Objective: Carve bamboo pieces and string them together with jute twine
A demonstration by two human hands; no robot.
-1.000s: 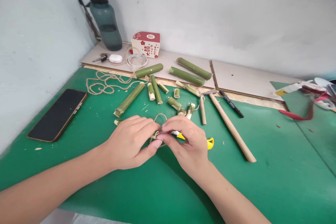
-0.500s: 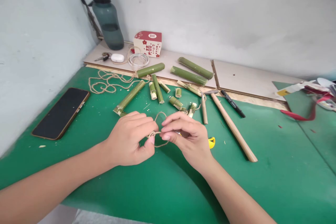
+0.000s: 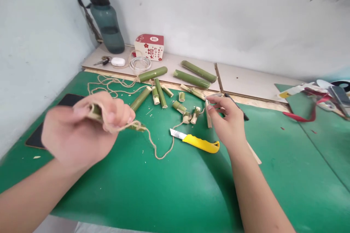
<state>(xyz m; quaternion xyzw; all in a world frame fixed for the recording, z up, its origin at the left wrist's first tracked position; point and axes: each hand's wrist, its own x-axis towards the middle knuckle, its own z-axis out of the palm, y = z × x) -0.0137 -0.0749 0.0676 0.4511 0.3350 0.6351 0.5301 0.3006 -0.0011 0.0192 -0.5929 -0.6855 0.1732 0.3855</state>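
My left hand [image 3: 90, 131] is raised and closed around a green bamboo piece [image 3: 95, 112], partly hidden in the fist and blurred. Twine [image 3: 157, 157] passes over its fingers, shows a knot beside a bamboo end [image 3: 140, 127], and droops in a loop over the green mat towards short bamboo pieces [image 3: 186, 117]. Farther right, my right hand [image 3: 225, 118] pinches the upper part of a short wooden stick [image 3: 208, 116] between thumb and forefinger. Between the hands lies a yellow utility knife [image 3: 201, 143], its blade out and pointing left.
Several cut bamboo lengths [image 3: 191, 79] lie at the back. A phone [image 3: 34, 134] is partly behind my left hand. A dark pen [image 3: 243, 112] lies by my right hand, over a wooden handle [image 3: 254, 153]. A water bottle [image 3: 108, 29] and small box [image 3: 150, 49] stand by the wall.
My hands have parted. The left has moved left and up with the bamboo and twine; the right has let go of the twine and moved right to the wooden stick, uncovering the knife.
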